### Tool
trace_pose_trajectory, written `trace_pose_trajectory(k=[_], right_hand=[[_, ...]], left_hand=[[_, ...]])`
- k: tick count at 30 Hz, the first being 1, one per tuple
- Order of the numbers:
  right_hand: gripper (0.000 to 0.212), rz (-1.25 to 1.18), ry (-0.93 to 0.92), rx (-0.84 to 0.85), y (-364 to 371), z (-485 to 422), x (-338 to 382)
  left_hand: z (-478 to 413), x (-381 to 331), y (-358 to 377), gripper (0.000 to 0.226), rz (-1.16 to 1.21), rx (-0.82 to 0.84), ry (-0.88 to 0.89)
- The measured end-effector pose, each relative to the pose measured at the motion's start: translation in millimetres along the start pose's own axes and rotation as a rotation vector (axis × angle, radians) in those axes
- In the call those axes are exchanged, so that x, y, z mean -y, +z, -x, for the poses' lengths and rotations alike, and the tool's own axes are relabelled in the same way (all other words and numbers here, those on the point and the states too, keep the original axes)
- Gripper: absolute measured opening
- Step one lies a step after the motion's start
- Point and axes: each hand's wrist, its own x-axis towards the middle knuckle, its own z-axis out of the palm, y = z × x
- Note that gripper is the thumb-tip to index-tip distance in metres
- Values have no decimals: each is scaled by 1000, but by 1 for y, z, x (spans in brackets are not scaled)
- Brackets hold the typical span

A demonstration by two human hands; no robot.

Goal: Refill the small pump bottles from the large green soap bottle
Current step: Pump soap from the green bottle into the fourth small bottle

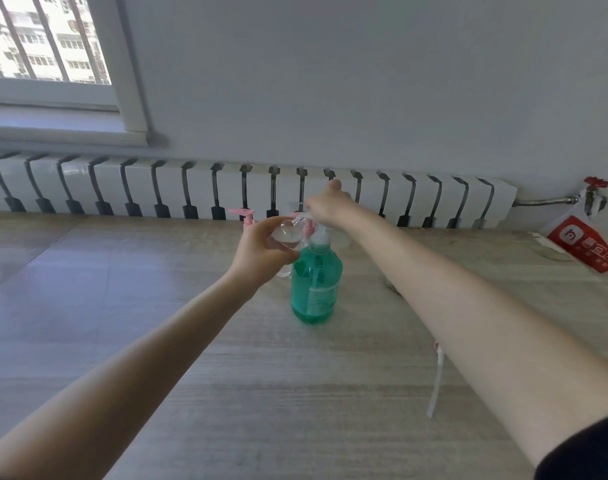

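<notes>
Left hand (261, 251) is gripping a small clear bottle (285, 237), fingers curling round its body and holding it tilted above the table (261, 375), neck pointing up and away. No pump is sitting on it.

Right hand (330, 206) is reaching further out, past the left one, with its back to the camera and the thumb sticking up. Its fingertips are meeting something clear and blurred at the far side; cannot tell whether they are pinching it or only touching.

Large green soap bottle (316, 285) is standing upright on the table just below and between the two hands, right beside the left thumb, pump head still on and mostly full of green liquid.

A pink pump head (243, 214) is showing behind the left hand; the bottle under it is hidden. Another bit of pink (308, 230) is peeking out between the clear bottle and the green bottle's top.

A loose pump tube (436, 379) is lying on the table, partly under the right forearm.

Further out: white radiator (157, 188) running along the wall, red valve (596, 184) at its right end, a red and white bag (585, 245) hanging there, window (46, 39) at upper left.
</notes>
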Motion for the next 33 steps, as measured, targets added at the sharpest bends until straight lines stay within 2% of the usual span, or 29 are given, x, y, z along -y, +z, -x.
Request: trace_pose_trajectory(k=[2, 12, 17, 19, 23, 33], right_hand=[[71, 28, 12, 1, -4, 1, -1], [66, 97, -27, 74, -3, 6, 2], [47, 155, -70, 46, -2, 12, 0], [46, 171, -54, 45, 3, 5, -2], [60, 24, -20, 77, 17, -10, -6], [57, 2, -52, 137, 20, -17, -8]], left_hand=[[1, 2, 1, 61, 8, 1, -12], [4, -7, -1, 60, 5, 8, 10], [4, -4, -4, 62, -32, 4, 14], [3, -1, -4, 63, -39, 9, 11], [2, 2, -2, 63, -47, 6, 1], [4, 0, -3, 64, -50, 13, -31]])
